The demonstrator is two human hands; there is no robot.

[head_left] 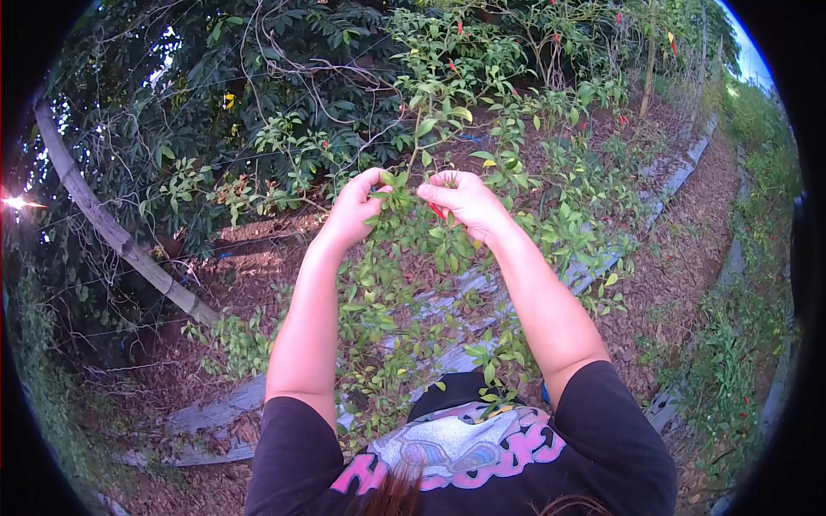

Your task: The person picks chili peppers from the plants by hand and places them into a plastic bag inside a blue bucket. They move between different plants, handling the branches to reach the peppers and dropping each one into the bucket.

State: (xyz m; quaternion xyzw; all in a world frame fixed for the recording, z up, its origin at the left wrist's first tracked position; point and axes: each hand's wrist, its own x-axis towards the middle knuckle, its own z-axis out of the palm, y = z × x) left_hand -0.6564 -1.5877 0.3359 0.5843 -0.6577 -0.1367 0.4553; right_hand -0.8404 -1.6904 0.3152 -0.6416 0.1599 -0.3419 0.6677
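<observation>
Both hands are up among the leaves of a chili pepper plant [379, 267] in front of me. My left hand [351, 209] is closed at a leafy sprig [396, 199], thumb and curled fingers against its leaves. Just to the right, my right hand [466, 203] is closed too, thumb and forefinger pinched together toward the sprig. A red chili pepper [437, 210] shows below its thumb, against the curled fingers. The fingertips of the two hands are a short way apart, with green leaves and a thin stem between them.
More chili plants with red fruit [452, 65] stand behind. Grey plastic mulch sheeting [680, 176] edges the bed, beside a leaf-littered path [688, 249]. A slanted wooden pole [120, 236] and thin wires are at the left, before dark dense foliage.
</observation>
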